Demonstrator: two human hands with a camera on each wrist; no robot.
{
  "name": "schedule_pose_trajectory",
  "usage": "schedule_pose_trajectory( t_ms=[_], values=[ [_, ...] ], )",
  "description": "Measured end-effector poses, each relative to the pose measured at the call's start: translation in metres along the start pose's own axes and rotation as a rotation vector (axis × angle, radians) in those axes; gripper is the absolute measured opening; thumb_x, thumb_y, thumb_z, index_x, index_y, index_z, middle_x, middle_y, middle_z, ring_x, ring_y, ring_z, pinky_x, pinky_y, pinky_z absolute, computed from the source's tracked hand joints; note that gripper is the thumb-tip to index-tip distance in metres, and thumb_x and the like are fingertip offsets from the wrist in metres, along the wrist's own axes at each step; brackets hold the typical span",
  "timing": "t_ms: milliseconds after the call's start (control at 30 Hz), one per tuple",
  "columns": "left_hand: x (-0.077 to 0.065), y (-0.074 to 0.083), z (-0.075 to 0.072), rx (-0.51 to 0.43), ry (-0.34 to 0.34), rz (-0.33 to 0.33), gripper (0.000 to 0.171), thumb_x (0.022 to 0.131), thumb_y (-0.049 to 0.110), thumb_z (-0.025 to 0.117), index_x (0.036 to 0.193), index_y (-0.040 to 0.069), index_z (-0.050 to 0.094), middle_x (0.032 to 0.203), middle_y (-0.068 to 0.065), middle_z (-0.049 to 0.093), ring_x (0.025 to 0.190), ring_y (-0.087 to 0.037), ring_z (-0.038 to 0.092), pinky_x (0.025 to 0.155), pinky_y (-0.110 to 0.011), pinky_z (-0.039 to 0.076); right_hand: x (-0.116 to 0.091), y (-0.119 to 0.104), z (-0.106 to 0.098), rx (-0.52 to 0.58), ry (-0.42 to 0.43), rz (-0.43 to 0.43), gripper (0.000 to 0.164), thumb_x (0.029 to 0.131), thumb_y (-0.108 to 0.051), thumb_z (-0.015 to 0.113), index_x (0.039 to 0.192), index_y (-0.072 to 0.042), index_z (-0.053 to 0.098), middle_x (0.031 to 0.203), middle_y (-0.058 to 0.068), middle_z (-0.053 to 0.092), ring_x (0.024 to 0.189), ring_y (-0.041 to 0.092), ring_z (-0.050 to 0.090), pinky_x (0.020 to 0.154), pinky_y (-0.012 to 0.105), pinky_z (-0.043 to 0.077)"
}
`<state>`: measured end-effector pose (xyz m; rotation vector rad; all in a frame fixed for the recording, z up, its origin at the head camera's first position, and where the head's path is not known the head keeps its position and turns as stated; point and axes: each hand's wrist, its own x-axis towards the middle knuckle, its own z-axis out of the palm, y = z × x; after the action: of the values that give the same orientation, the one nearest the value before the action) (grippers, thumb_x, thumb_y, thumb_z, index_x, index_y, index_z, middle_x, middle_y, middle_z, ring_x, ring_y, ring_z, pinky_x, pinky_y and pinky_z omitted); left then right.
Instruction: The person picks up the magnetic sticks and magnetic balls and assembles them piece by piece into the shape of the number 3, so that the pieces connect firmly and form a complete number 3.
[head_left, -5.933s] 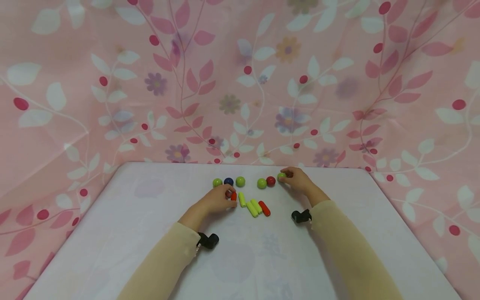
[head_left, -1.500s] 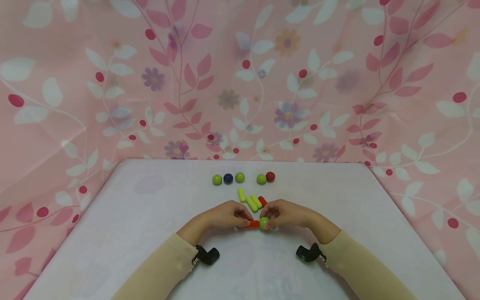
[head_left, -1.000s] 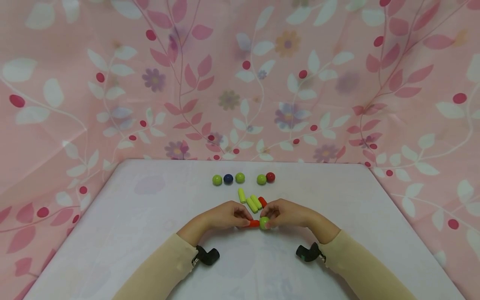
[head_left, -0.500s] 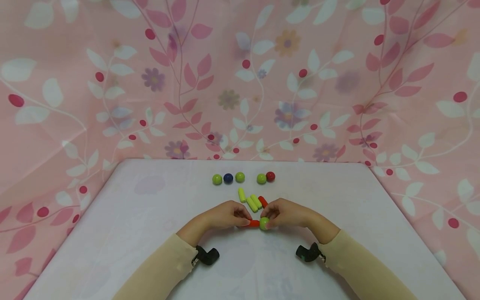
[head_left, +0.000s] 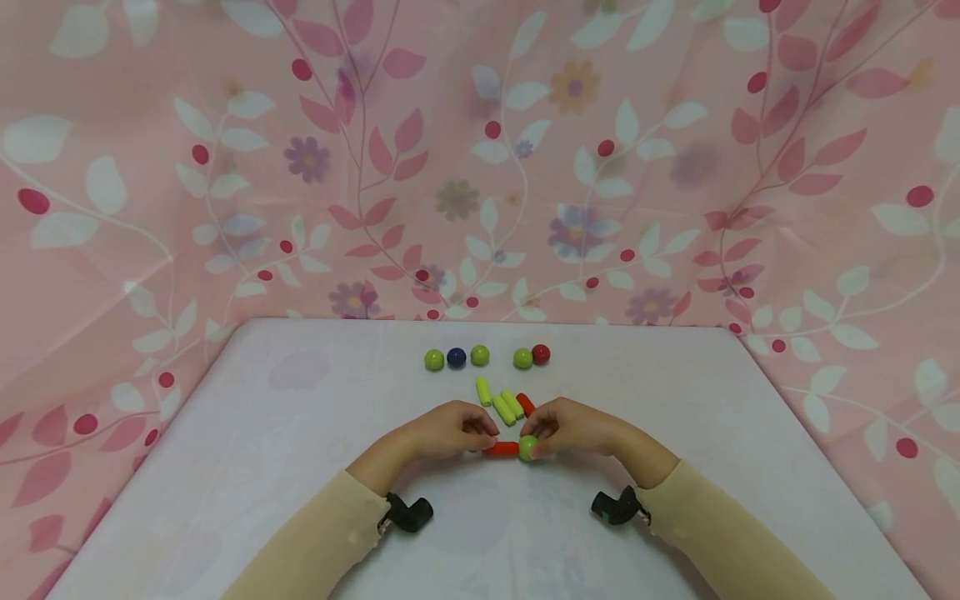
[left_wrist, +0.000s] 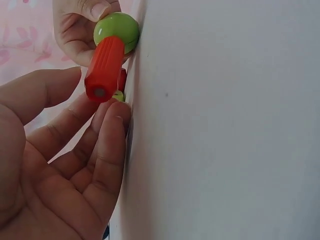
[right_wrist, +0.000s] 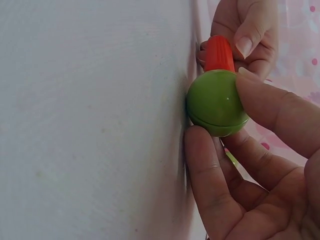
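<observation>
A green ball (head_left: 527, 448) with a seam line rests at the near middle of the table, and my right hand (head_left: 579, 427) pinches it between thumb and fingers. One end of a ribbed red stick (head_left: 501, 449) meets the ball, and the two look joined. Around the stick's free end, my left hand (head_left: 448, 431) has its fingers spread. The left wrist view shows the thumb and fingers of the left hand (left_wrist: 65, 170) apart from the red stick (left_wrist: 104, 70). From the right wrist, the fingertips sit on both sides of the green ball (right_wrist: 216, 102).
Behind the hands lie several yellow-green sticks (head_left: 505, 409) and another red stick (head_left: 526, 404), partly hidden by the right hand. Farther back stand green balls (head_left: 480, 355), a dark blue ball (head_left: 457, 357) and a dark red ball (head_left: 541, 354). A flowered curtain (head_left: 465, 167) rises beyond the white table (head_left: 337, 392).
Earlier, the hands brought a red stick and a green ball together from the back to the near middle. Just now my left hand has let go of the stick and shifted slightly left.
</observation>
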<state>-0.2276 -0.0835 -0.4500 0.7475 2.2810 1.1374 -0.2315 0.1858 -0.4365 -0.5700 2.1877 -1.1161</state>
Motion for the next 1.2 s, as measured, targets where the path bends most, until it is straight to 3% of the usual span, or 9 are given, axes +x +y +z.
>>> schedule_pose_trajectory(
  t_ms=[300,467,833,1200],
  values=[
    [0.002,-0.012,-0.011,0.009,0.135,-0.034,0.016,0.098,0.022,0.064,0.112,0.015,0.071,0.096,0.006,0.068,0.087,-0.015,0.061,0.078,-0.03,0.052,0.0,0.001,-0.001,0.002,-0.01,0.013,0.025,0.085,-0.011,0.081,0.108,-0.008,0.072,0.097,0.001,0.069,0.087,0.018,0.061,0.079,0.029,0.052],
    [0.004,-0.019,-0.022,0.024,0.282,-0.089,0.016,0.098,0.019,0.066,0.112,0.015,0.071,0.096,0.004,0.066,0.088,-0.016,0.059,0.078,-0.03,0.052,0.0,0.002,-0.001,0.001,-0.01,0.02,0.025,0.085,-0.011,0.081,0.108,-0.009,0.072,0.098,0.001,0.068,0.088,0.019,0.061,0.08,0.03,0.052],
    [0.009,-0.032,-0.043,-0.01,0.605,-0.08,0.026,0.097,0.019,0.067,0.119,0.005,0.068,0.107,-0.005,0.068,0.102,-0.022,0.063,0.089,-0.039,0.052,0.001,0.001,0.0,-0.011,-0.002,0.024,0.025,0.085,-0.011,0.081,0.108,-0.01,0.071,0.1,0.001,0.068,0.09,0.019,0.061,0.081,0.03,0.052],
    [0.013,-0.04,-0.056,-0.06,0.73,-0.077,0.031,0.094,0.018,0.07,0.121,0.003,0.066,0.114,-0.01,0.067,0.107,-0.025,0.061,0.093,-0.041,0.05,0.0,0.001,0.001,0.008,-0.004,0.029,0.025,0.085,-0.01,0.081,0.108,-0.009,0.072,0.099,0.002,0.068,0.09,0.02,0.06,0.081,0.031,0.052]
  ],
)
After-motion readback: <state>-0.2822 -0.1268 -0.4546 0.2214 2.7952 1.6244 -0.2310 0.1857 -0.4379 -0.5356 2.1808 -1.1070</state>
